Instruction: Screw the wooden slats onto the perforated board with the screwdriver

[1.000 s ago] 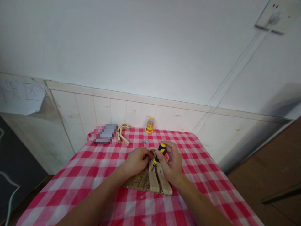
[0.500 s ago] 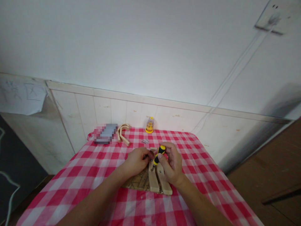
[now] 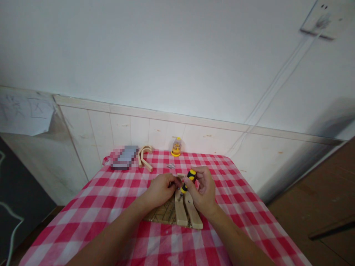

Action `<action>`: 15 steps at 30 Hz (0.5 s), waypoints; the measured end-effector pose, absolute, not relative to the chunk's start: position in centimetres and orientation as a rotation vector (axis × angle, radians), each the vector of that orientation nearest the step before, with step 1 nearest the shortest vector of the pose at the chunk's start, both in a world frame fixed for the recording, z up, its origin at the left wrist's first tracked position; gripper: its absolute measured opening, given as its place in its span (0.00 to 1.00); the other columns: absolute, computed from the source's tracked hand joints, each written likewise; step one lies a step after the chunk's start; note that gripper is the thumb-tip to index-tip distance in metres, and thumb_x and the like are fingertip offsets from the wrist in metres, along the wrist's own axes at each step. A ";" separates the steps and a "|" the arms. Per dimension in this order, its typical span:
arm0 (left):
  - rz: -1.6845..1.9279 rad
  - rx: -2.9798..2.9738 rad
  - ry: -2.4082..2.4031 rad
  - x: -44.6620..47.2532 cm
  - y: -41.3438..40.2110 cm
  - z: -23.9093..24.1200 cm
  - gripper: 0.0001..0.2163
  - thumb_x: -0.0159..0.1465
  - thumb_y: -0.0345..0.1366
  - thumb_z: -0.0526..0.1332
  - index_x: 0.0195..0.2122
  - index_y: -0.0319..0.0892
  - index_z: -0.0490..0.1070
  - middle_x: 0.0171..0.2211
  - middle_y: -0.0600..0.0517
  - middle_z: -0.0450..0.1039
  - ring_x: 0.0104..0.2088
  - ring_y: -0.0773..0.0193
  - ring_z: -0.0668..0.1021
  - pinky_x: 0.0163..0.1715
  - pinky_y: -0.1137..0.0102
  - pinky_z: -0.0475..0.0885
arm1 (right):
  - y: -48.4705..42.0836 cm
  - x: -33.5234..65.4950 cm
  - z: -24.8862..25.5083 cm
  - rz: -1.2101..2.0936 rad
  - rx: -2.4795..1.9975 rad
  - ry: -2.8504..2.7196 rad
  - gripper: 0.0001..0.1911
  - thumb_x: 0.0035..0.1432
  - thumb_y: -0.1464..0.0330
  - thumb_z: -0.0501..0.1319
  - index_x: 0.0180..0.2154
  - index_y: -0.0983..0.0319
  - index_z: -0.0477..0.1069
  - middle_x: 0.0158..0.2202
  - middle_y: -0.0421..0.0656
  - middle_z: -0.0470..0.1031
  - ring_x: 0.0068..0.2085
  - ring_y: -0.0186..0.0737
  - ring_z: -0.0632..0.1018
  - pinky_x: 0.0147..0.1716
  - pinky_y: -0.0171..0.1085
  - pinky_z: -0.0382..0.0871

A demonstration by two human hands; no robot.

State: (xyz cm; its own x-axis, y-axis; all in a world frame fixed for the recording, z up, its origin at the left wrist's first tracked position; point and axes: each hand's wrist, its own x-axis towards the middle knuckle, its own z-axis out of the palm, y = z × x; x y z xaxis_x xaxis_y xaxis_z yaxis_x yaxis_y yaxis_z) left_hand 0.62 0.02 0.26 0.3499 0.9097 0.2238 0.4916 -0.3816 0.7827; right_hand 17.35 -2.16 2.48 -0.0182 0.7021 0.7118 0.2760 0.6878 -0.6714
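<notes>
Pinching short yellow-and-black screwdriver (image 3: 186, 183) in right hand (image 3: 203, 190), thumb and fingertips closed round the handle top. Held tilted, tip down at upper end of two pale wooden slats (image 3: 181, 213), middle of table. Steadying with left hand (image 3: 162, 190) just beside the tip, fingers curled in against the slat end; cannot tell whether gripping anything small there. Slats side by side, splayed slightly toward the near edge, lying on thin pale wooden panel with cut line pattern (image 3: 163, 213). All on red-and-white checked tablecloth (image 3: 111, 192). Behind hands: small cluster of metal screws (image 3: 171, 166). At far edge by wall: clear jar with yellow lid and base (image 3: 176, 147), curved pale wooden pieces (image 3: 145, 157), blurred grey box (image 3: 124, 157).
</notes>
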 end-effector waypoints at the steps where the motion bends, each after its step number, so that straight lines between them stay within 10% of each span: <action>1: 0.892 2.004 1.212 0.6 0.0 0.2 0.10 0.59 0.28 0.56 0.34 0.42 0.78 0.36 0.49 0.81 0.39 0.58 0.81 0.39 0.67 0.72 | -2.1 17.4 2.4 0.407 -0.821 -1.598 0.12 0.59 0.67 0.64 0.44 0.57 0.65 0.29 0.38 0.72 0.28 0.37 0.76 0.28 0.36 0.71; 15: 0.882 2.014 1.235 0.6 0.0 0.4 0.10 0.60 0.29 0.56 0.34 0.42 0.78 0.37 0.49 0.82 0.39 0.57 0.81 0.39 0.67 0.72 | -1.6 17.4 1.7 0.354 -0.857 -1.565 0.12 0.60 0.67 0.64 0.45 0.57 0.65 0.29 0.37 0.72 0.28 0.36 0.76 0.28 0.35 0.72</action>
State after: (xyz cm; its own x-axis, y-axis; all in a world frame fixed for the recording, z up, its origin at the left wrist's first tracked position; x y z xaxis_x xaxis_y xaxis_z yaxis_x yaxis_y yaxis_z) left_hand 0.56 -0.01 0.37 0.3435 0.9125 0.2223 0.5063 -0.3792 0.7745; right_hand 17.37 -1.61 1.73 0.0311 0.6937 0.7196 0.3166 0.6761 -0.6654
